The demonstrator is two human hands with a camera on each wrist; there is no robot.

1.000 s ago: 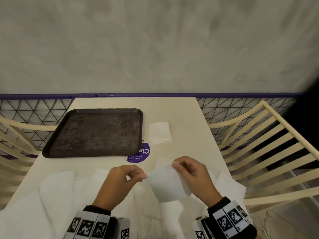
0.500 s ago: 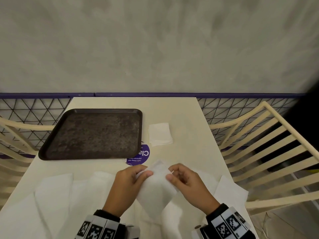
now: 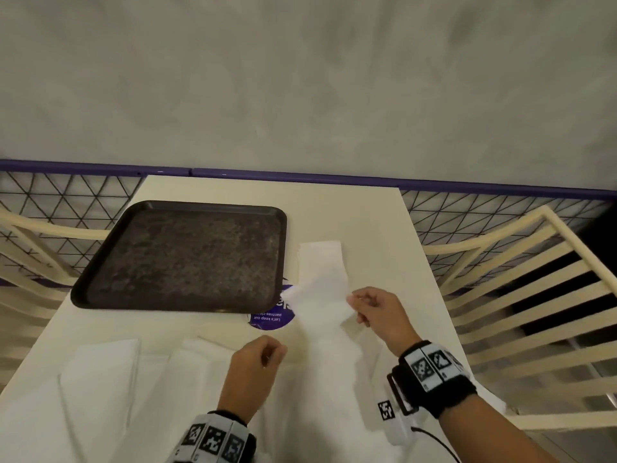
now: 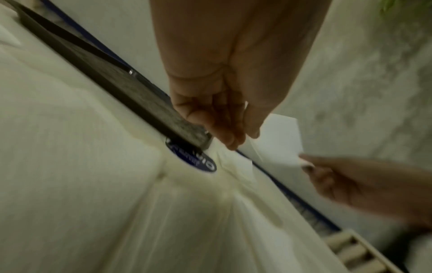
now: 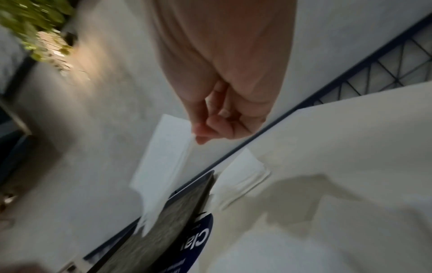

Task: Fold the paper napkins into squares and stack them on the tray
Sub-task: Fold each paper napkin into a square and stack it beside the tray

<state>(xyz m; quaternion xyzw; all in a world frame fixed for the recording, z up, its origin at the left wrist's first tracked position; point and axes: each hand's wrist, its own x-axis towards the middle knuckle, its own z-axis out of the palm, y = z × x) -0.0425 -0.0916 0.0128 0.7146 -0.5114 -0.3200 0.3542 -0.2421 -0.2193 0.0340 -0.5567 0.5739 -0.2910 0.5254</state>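
Right hand (image 3: 379, 312) pinches folded napkin (image 3: 320, 304) alone | left hand (image 3: 255, 365) let go, holds nothing | next: tray (image 3: 100, 289), still bare

The dark tray (image 3: 180, 255) fills the far-left part of the surface (image 3: 367, 212) and its floor lies bare, open from above and from its near rim. Just beside its right edge a folded napkin stack (image 3: 320, 259) sits on the surface, and a held napkin (image 3: 320, 302) hangs in the air in front of that stack, partly over the purple sticker (image 3: 270, 320). Unfolded napkins (image 3: 100, 379) cover the near surface, while slatted chair backs (image 3: 521, 295) close off both sides and a purple rail (image 3: 300, 177) bounds the far edge.
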